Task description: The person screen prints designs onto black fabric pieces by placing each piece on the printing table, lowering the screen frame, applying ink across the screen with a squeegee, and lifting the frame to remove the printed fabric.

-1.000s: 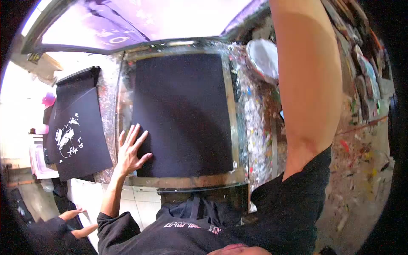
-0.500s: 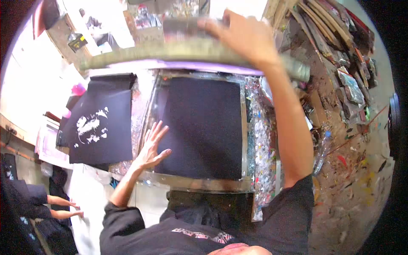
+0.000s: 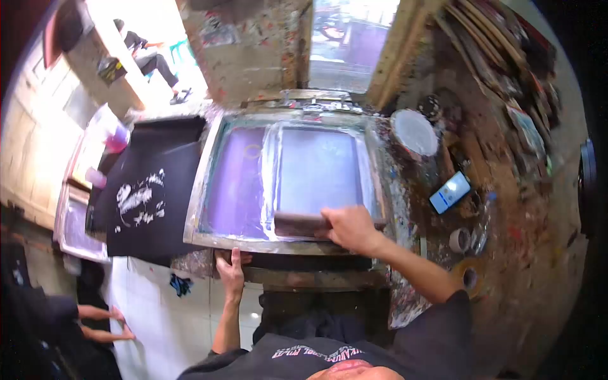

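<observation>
A silk-screen frame (image 3: 218, 241) with purple and pale mesh lies low over the worktable. My right hand (image 3: 351, 229) is closed around a wooden squeegee (image 3: 296, 225), which rests on the mesh near the front edge. At the frame's front edge is my left hand (image 3: 230, 272), thumb up and fingers partly hidden beneath the rim, gripping it. White ink streaks (image 3: 269, 183) run along the mesh. The black fabric under the screen is mostly hidden. To the left lies a black fabric piece (image 3: 161, 190) with a white print.
On the right are a white tub (image 3: 415, 133), a lit phone (image 3: 450, 192), tape rolls (image 3: 460, 240) and a plastic bottle (image 3: 484, 231). A pink-filled container (image 3: 116, 136) stands at left. Another person's hands (image 3: 120, 323) show at lower left; someone sits (image 3: 152, 60) in the back doorway.
The raised screen has come down flat over the black fabric. My right hand moved toward me with the squeegee. My left hand went from open above the fabric to the frame's front edge.
</observation>
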A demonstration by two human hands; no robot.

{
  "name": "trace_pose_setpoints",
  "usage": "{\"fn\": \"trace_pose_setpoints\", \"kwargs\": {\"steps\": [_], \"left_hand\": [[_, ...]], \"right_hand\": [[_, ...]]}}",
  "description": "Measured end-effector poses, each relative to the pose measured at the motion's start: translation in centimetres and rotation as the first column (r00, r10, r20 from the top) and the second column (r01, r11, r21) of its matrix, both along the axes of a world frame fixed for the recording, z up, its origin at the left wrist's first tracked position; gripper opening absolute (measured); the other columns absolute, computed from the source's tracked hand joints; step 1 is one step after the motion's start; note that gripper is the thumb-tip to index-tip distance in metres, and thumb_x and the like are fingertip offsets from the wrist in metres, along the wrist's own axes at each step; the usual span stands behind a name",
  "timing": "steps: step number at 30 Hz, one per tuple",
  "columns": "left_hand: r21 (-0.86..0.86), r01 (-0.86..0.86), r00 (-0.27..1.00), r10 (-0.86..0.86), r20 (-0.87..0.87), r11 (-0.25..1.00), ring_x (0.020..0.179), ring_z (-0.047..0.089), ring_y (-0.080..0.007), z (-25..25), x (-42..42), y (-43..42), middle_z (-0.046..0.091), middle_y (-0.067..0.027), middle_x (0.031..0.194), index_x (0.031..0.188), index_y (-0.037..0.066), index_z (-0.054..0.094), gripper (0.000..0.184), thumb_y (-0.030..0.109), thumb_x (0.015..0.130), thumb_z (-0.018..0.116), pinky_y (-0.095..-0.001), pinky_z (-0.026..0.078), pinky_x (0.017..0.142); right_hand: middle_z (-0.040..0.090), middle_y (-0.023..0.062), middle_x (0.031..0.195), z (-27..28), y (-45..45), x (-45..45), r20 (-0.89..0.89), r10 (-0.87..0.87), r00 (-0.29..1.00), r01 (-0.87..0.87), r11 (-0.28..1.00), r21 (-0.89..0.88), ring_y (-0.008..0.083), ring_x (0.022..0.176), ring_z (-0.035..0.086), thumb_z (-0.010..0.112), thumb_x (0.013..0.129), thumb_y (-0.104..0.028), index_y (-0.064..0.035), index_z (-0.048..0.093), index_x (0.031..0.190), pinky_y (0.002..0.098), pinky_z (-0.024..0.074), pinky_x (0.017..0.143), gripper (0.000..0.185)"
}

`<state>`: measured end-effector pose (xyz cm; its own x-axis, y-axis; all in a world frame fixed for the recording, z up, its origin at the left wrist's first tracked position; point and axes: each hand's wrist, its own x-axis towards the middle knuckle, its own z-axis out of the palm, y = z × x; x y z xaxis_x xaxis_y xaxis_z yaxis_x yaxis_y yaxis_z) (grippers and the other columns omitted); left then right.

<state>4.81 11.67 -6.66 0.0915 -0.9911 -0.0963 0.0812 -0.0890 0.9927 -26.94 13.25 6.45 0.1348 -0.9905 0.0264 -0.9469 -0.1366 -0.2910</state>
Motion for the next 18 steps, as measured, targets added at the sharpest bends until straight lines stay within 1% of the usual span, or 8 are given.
{"fn": "trace_pose_setpoints", "kwargs": {"steps": [3, 5, 7, 9, 11, 14, 16, 18], "left_hand": [[-0.201, 0.004, 0.985, 0.031, 0.169, 0.98, 0.07, 0.069, -0.0189, 2.1, -1.0, -0.4, 0.066, -0.0121, 0.088, 0.124, -0.005, 0.044, 0.042, 0.023, 0.1, 0.062, -0.0318, 0.06, 0.063], [-0.114, 0.031, 0.997, -0.022, 0.081, 0.993, 0.07, 0.068, -0.0176, 1.6, -0.4, -0.3, 0.066, -0.0123, 0.087, 0.128, -0.006, 0.041, 0.043, 0.02, 0.101, 0.061, -0.0311, 0.059, 0.063], [-0.18, 0.049, 0.984, -0.017, 0.175, 0.982, 0.07, 0.067, -0.0177, 1.3, -0.1, -0.5, 0.066, -0.013, 0.087, 0.129, -0.005, 0.04, 0.043, 0.019, 0.1, 0.061, -0.0316, 0.06, 0.064], [-0.017, 0.047, 0.998, -0.047, -0.035, 0.999, 0.069, 0.067, -0.0186, 0.3, 0.4, -0.6, 0.066, -0.0135, 0.086, 0.129, -0.005, 0.041, 0.042, 0.018, 0.1, 0.061, -0.0324, 0.06, 0.064], [0.0, 0.053, 0.998, -0.053, -0.018, 0.999, 0.07, 0.069, -0.0209, 0.9, 0.7, -1.0, 0.067, -0.0145, 0.087, 0.125, -0.004, 0.043, 0.037, 0.017, 0.1, 0.061, -0.0333, 0.061, 0.064], [0.258, 0.145, 0.989, -0.134, -0.062, 0.955, 0.071, 0.071, -0.0259, 0.8, 1.8, -1.4, 0.068, -0.0182, 0.089, 0.115, -0.005, 0.047, 0.031, 0.017, 0.1, 0.061, -0.0355, 0.061, 0.063], [0.299, 0.156, 0.987, -0.136, -0.088, 0.941, 0.072, 0.072, -0.0271, 0.9, 1.9, -1.7, 0.068, -0.0199, 0.087, 0.111, -0.007, 0.047, 0.031, 0.018, 0.1, 0.062, -0.0365, 0.062, 0.064], [0.352, 0.116, 0.993, -0.108, -0.042, 0.929, 0.072, 0.072, -0.0287, 1.4, 1.5, -1.7, 0.068, -0.0214, 0.087, 0.107, -0.009, 0.046, 0.033, 0.02, 0.1, 0.061, -0.0381, 0.062, 0.066]], "right_hand": [[0.069, 0.0109, 0.071, -3.0, -1.6, 0.4, -0.132, 0.053, 0.99, -0.073, 0.986, -0.149, 0.0283, 0.065, 0.07, 0.065, 0.082, -0.016, -0.0128, 0.064, 0.094, 0.0466, 0.0546, 0.066, 0.012], [0.07, 0.0085, 0.074, -5.4, -6.4, -1.7, -0.321, 0.033, 0.946, -0.189, 0.862, -0.47, 0.0254, 0.064, 0.07, 0.062, 0.086, -0.017, -0.0145, 0.064, 0.096, 0.0475, 0.0546, 0.072, 0.01], [0.071, 0.0085, 0.076, -6.1, -13.6, -5.0, -0.358, -0.071, 0.931, -0.092, 0.904, -0.418, 0.0244, 0.066, 0.07, 0.062, 0.089, -0.019, -0.014, 0.064, 0.096, 0.049, 0.0541, 0.076, 0.009], [0.069, 0.0093, 0.076, -7.2, -20.3, -8.7, -0.421, -0.163, 0.892, -0.103, 0.834, -0.541, 0.0251, 0.07, 0.07, 0.062, 0.09, -0.022, -0.0123, 0.064, 0.096, 0.0466, 0.0539, 0.078, 0.012], [0.069, 0.01, 0.078, -7.2, -21.3, -9.1, -0.355, -0.153, 0.922, -0.063, 0.847, -0.528, 0.0269, 0.072, 0.071, 0.063, 0.09, -0.023, -0.0117, 0.064, 0.097, 0.0464, 0.0543, 0.077, 0.013], [0.07, 0.0142, 0.081, -6.4, -19.4, -8.6, -0.202, -0.067, 0.977, -0.008, 0.936, -0.353, 0.0353, 0.078, 0.07, 0.07, 0.086, -0.034, -0.0092, 0.066, 0.101, 0.0477, 0.0541, 0.071, 0.029], [0.069, 0.0182, 0.08, -1.7, -16.8, -7.4, -0.134, 0.115, 0.984, -0.095, 0.984, 0.151, 0.041, 0.08, 0.068, 0.074, 0.081, -0.046, -0.0073, 0.065, 0.097, 0.0511, 0.0523, 0.069, 0.043], [0.067, 0.021, 0.077, -2.1, -16.3, -6.9, 0.001, 0.192, 0.981, -0.186, 0.95, 0.249, 0.0438, 0.079, 0.066, 0.075, 0.079, -0.049, -0.0058, 0.061, 0.09, 0.0526, 0.0508, 0.069, 0.047]]}}
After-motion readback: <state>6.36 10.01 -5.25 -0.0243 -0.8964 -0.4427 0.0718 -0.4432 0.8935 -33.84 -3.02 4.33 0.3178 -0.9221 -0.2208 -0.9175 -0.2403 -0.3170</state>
